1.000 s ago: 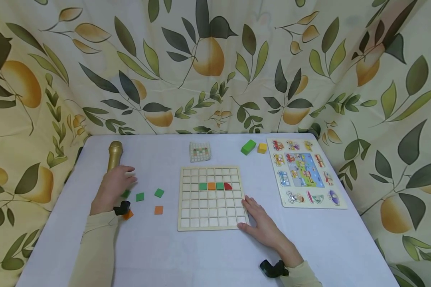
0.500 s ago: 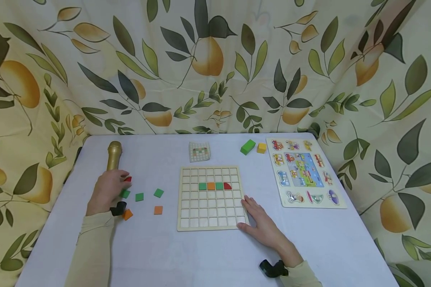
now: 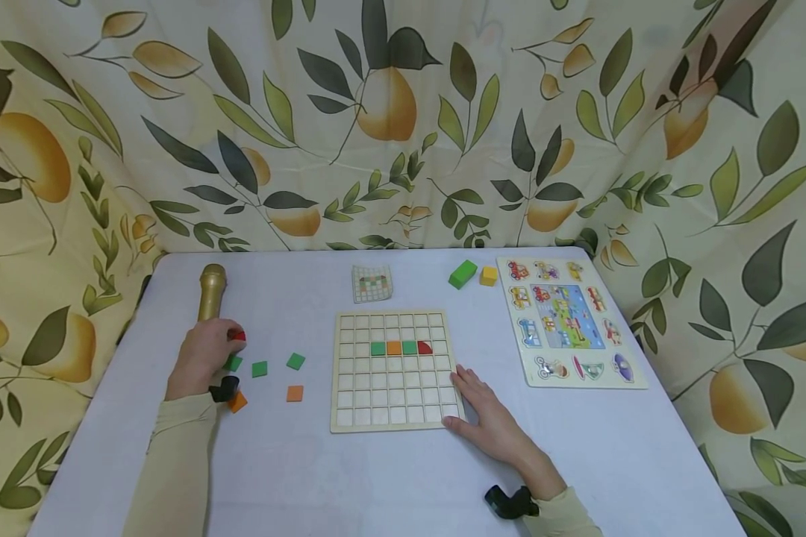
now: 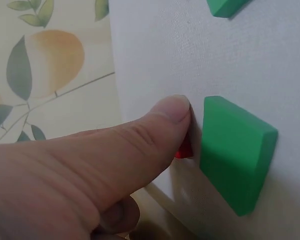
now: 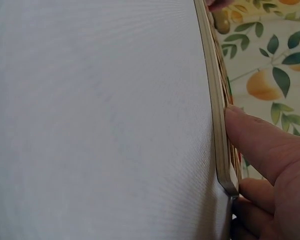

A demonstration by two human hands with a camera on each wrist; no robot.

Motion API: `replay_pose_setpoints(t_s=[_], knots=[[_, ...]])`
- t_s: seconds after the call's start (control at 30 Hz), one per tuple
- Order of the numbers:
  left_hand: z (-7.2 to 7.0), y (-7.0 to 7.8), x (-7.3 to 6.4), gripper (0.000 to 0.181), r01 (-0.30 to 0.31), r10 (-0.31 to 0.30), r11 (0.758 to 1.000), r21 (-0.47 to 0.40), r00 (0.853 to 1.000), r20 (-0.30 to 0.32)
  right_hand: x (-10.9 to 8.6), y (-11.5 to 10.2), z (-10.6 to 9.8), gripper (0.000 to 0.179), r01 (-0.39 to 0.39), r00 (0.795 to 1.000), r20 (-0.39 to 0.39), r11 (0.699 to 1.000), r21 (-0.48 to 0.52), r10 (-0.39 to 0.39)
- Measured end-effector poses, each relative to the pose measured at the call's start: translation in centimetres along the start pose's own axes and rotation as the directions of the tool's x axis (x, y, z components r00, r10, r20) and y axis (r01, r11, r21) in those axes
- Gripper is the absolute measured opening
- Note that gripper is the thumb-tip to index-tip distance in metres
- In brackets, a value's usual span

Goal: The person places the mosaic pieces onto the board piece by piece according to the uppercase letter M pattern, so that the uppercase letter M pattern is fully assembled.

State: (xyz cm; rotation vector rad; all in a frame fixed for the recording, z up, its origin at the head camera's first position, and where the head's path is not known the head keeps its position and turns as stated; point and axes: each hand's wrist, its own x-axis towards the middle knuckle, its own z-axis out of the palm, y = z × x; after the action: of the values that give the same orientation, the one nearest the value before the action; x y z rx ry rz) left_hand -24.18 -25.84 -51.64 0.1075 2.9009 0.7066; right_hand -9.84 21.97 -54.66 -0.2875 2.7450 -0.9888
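My left hand (image 3: 201, 354) is at the table's left side, with thumb and fingers closed on a small red piece (image 3: 240, 336). In the left wrist view the thumb covers most of that red piece (image 4: 184, 148), and a green square tile (image 4: 235, 152) lies right beside it. At the centre sits a wooden grid board (image 3: 396, 427), where a row holds green, orange and green square tiles plus a red quarter-round piece (image 3: 425, 347). My right hand (image 3: 493, 425) rests on the board's right edge, fingers extended; the right wrist view shows its thumb on the rim.
Loose green tiles (image 3: 295, 361) and orange tiles (image 3: 295, 393) lie between the left hand and the board. Behind the left hand is a gold microphone (image 3: 211, 291). A pattern card (image 3: 372, 283), green block (image 3: 463, 274), yellow block (image 3: 488, 276) and picture puzzle (image 3: 578, 377) stand farther back.
My left hand has drawn back slightly to the left and its fingers have closed on the red piece, which has come into sight. My right hand has stayed on the board.
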Motion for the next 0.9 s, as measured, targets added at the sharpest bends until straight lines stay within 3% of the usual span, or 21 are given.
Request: replay_pose_setpoints(t_s=[0.33, 0.6, 0.9], knots=[[0.4, 0.9, 0.4, 0.026, -0.073, 0.075, 0.996, 0.057, 0.997, -0.032, 0.0, -0.1, 0.0, 0.082, -0.005, 1.0, -0.006, 1.0, 0.004, 0.005], [1.7, 3.7, 0.7, 0.031, -0.158, 0.158, 0.987, 0.011, 0.987, -0.023, 0.0, -0.2, 0.0, 0.082, -0.009, 1.0, -0.009, 1.0, 0.007, 0.009], [4.5, 7.4, 0.8, 0.031, -0.286, 0.284, 0.958, -0.037, 0.958, -0.047, -0.1, -0.5, -0.1, 0.082, -0.019, 1.0, -0.002, 1.0, 0.001, 0.019]])
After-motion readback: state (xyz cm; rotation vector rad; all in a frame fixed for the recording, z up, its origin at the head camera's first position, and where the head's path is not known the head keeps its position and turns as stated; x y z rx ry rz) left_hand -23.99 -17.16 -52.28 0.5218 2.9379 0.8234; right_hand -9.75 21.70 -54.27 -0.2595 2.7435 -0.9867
